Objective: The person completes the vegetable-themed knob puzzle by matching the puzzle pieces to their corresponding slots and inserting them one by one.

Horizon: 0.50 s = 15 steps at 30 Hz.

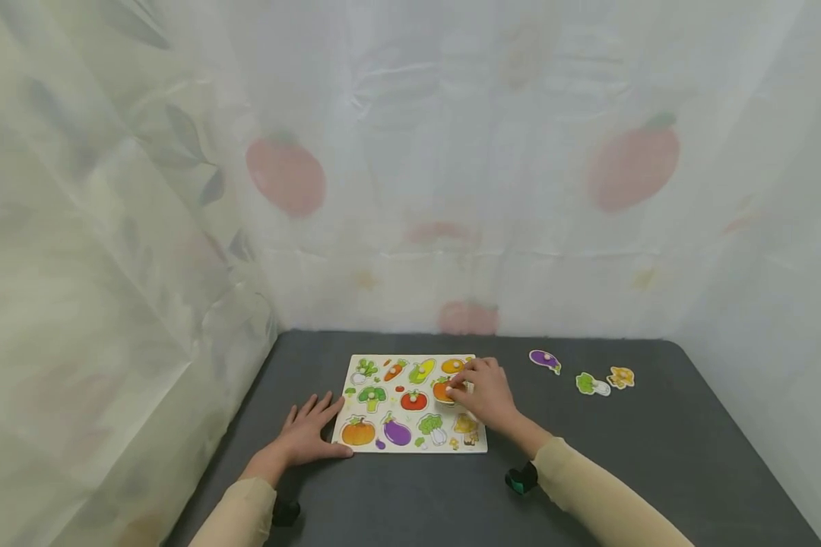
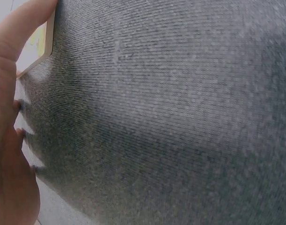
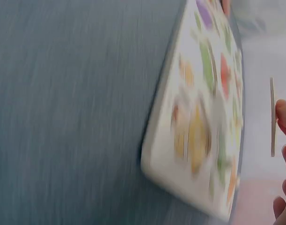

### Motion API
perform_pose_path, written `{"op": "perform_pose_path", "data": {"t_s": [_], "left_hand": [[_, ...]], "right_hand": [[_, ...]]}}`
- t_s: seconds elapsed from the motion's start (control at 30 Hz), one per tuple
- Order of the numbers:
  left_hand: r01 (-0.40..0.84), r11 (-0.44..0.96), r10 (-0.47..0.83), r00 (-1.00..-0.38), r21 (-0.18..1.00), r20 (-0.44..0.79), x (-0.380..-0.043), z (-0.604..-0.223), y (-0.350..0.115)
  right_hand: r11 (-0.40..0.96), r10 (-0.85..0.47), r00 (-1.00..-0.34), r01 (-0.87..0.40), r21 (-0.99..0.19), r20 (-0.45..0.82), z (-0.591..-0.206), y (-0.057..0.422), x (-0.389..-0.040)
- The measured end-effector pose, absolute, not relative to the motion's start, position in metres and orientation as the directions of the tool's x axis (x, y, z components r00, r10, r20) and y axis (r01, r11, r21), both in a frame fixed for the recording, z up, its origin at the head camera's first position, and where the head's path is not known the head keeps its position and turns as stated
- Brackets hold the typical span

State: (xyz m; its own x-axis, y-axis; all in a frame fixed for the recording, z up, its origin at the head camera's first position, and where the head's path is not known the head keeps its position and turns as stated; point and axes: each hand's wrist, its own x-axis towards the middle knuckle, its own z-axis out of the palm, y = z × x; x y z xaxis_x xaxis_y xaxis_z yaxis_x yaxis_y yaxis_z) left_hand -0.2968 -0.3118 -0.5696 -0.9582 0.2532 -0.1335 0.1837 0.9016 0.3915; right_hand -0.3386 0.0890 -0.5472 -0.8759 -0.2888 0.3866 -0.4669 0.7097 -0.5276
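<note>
My right hand (image 1: 487, 395) pinches an orange pumpkin puzzle piece (image 1: 442, 390) over the right part of the white vegetable puzzle board (image 1: 383, 387). In the right wrist view the piece (image 3: 273, 117) appears edge-on at the fingertips, raised above the board. Spread fingers of my left hand (image 1: 308, 433) lie along the board's left edge, with the thumb at the near left corner. Printed pictures of a pumpkin (image 1: 359, 433), an eggplant (image 1: 397, 432), a bok choy (image 1: 432, 429) and mushrooms (image 1: 466, 429) line the near row. A knobbed tomato piece (image 1: 413, 400) sits mid-board.
Right of the board, an eggplant piece (image 1: 544, 361), a bok choy piece (image 1: 592, 384) and a mushroom piece (image 1: 620, 377) lie loose on the dark table (image 1: 410, 494). Pale printed curtains (image 1: 479, 190) stand behind and along both sides.
</note>
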Motion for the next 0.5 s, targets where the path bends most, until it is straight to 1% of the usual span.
{"op": "perform_pose_path", "data": {"t_s": [0.23, 0.5], "left_hand": [[0.168, 0.905, 0.250, -0.954, 0.390, -0.168, -0.292, -0.560, -0.311], [0.178, 0.903, 0.265, -0.947, 0.392, -0.179, -0.292, -0.555, -0.310]], "right_hand": [[0.657, -0.372, -0.837, -0.542, -0.524, 0.401, -0.549, 0.030, -0.322], [0.705, -0.415, -0.827, -0.556, -0.440, 0.380, -0.564, -0.029, -0.309]]}}
